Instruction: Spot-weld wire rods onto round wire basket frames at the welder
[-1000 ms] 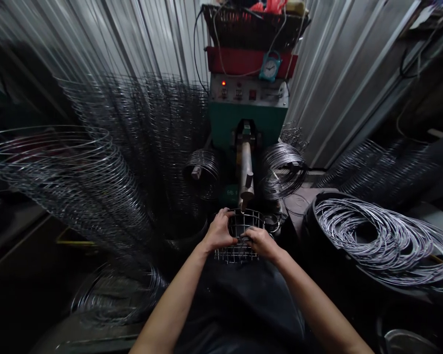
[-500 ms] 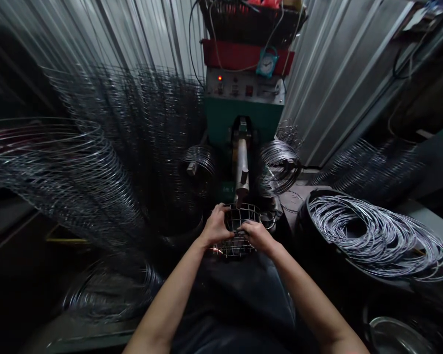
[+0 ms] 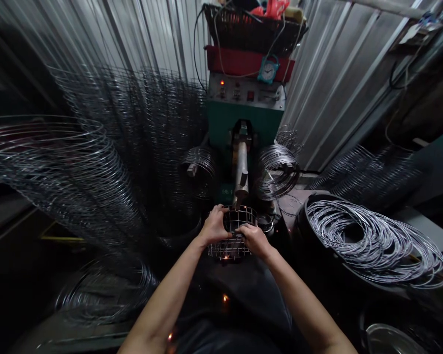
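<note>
A round wire basket [image 3: 229, 250] of welded mesh sits at the tip of the metal welding arm [image 3: 242, 167], close in front of me. My left hand [image 3: 215, 226] grips its left side, fingers over the upper rim and thumb stretched inward. On the right side my right hand [image 3: 254, 238] is closed on the wire mesh, thumb towards the middle. Orange sparks [image 3: 225, 298] glow below the basket and over my dark clothing. The exact contact between arm and wire is too dark to make out.
Behind stands a green machine [image 3: 221, 115] with a lit red lamp and a teal clock [image 3: 268, 70]. Wire coils [image 3: 276, 169] flank its arm. Tall stacks of wire rings [image 3: 107, 172] rise at left. A dark tub [image 3: 306, 216] at right holds loose wire rings [image 3: 376, 241].
The basket has shifted or turned slightly to the left under my hands. Sparks now fly below it and onto my lap. Both hands keep their hold, and the camera has tilted a little.
</note>
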